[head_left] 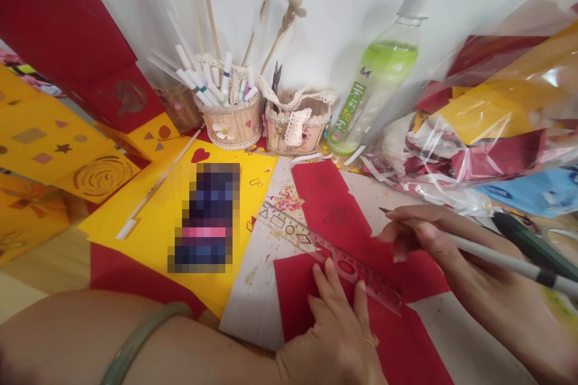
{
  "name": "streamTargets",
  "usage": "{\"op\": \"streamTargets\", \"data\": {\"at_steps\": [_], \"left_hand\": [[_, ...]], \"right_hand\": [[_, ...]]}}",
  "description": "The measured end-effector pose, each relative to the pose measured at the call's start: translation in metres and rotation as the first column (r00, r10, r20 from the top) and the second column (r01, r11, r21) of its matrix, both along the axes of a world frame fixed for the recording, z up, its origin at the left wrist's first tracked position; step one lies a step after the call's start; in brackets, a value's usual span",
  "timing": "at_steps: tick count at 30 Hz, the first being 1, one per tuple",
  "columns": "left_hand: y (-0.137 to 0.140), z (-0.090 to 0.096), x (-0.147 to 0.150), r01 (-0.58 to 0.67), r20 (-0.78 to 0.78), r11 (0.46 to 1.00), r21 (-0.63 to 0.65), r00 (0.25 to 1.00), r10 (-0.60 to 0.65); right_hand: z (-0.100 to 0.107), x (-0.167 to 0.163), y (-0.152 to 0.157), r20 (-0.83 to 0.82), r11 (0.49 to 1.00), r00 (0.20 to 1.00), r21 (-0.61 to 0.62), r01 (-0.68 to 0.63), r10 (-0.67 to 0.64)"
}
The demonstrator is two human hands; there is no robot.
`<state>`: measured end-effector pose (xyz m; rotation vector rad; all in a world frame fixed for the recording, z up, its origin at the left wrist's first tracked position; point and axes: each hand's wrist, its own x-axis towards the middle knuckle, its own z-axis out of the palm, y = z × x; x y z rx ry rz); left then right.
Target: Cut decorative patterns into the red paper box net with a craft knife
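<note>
My left hand (341, 322) lies with fingers spread on a clear stencil ruler (309, 237), pressing it against a cut red card (323, 192). The ruler has shape cut-outs and slants across the card. A flower-like outline is drawn on the card's upper part. To the right, my right hand (451, 246) is closed round a slim white pen (492, 246) with a dark tip and a black band. The pen's tip points left, close above the card, and I cannot tell whether it touches. Under the card lies a pale board (257, 289) with coloured scraps.
Yellow sheets (149, 210) lie left, bearing a blurred-out phone-like rectangle (205, 216) and a white stick (158, 183). Behind stand a basket of markers (232, 120), a second basket (298, 132) and a green drink bottle (374, 84). A plastic bag of paper scraps (497, 114) sits right.
</note>
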<state>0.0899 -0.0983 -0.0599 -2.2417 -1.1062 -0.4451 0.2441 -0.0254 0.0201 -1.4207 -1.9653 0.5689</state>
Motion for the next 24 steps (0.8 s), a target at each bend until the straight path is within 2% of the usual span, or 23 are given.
{"op": "streamTargets", "data": {"at_steps": [2, 6, 8, 12, 17, 21, 24], "left_hand": [[0.002, 0.002, -0.002, 0.013, -0.007, 1.000, 0.013, 1.000, -0.013], [0.007, 0.016, -0.011, 0.043, 0.021, 0.999, 0.032, 0.999, -0.044], [0.011, 0.027, -0.017, 0.163, -0.086, 0.986, 0.023, 0.983, -0.160], [0.016, 0.040, -0.025, 0.186, -0.118, 0.982, 0.037, 0.976, -0.181], [0.011, 0.026, -0.016, 0.136, -0.022, 0.988, 0.069, 0.991, -0.135], [0.006, 0.015, -0.010, 0.055, 0.071, 0.996, 0.077, 0.996, -0.060], [0.009, 0.023, -0.015, 0.091, 0.012, 0.994, 0.052, 0.996, -0.092]], "right_hand": [[0.003, 0.005, -0.004, 0.119, 0.998, 0.991, 0.011, -0.059, 0.058], [-0.001, 0.009, -0.017, 0.215, 0.960, 0.941, -0.153, -0.234, 0.263], [-0.005, 0.010, -0.022, 0.213, 0.941, 0.929, -0.226, -0.254, 0.302], [-0.008, 0.010, -0.027, 0.209, 0.931, 0.930, -0.271, -0.243, 0.303], [-0.006, 0.008, -0.029, 0.194, 0.931, 0.938, -0.287, -0.225, 0.287], [-0.009, 0.008, -0.032, 0.228, 0.957, 0.944, -0.220, -0.191, 0.241], [-0.012, 0.007, -0.034, 0.244, 0.974, 0.950, -0.159, -0.160, 0.195]]}}
